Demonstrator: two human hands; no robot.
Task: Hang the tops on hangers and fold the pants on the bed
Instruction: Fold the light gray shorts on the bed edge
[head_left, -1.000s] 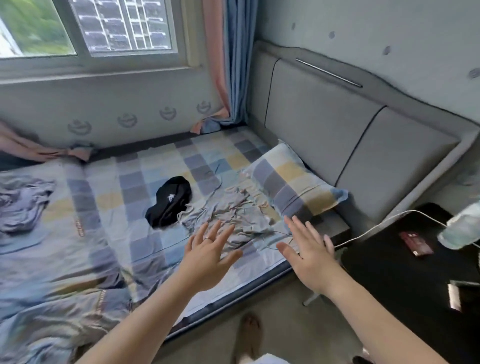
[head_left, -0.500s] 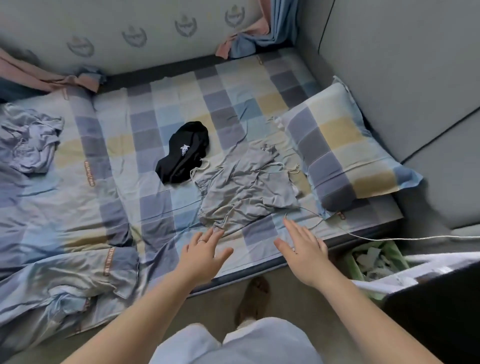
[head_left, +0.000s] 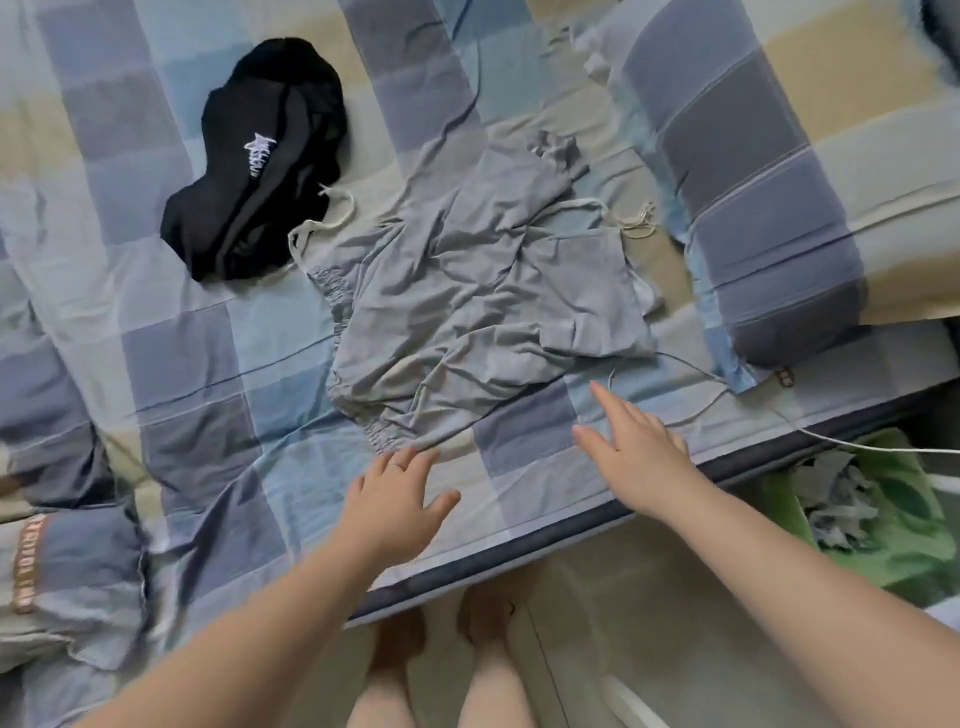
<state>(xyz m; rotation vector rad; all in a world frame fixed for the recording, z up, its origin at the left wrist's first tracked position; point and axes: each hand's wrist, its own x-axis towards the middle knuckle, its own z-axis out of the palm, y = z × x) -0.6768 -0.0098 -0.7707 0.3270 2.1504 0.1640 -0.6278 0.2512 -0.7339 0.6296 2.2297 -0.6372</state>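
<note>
At the left of the checked bed (head_left: 182, 374) lies a bunched black garment (head_left: 260, 161). The left hand (head_left: 395, 499) is over the sheet, fingers spread and holding nothing, its tips just beside the near hem of the crumpled grey pants (head_left: 467, 312) lying mid-bed. The right hand (head_left: 639, 452) is also splayed and empty. Further right is a pillow (head_left: 753, 208). On the floor beside the bed, a green-lined bin (head_left: 898, 551) holds crumpled paper (head_left: 836, 499).

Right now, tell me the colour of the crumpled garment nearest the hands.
Grey garment, with pale drawstrings; the head view shows it plainly.
</note>
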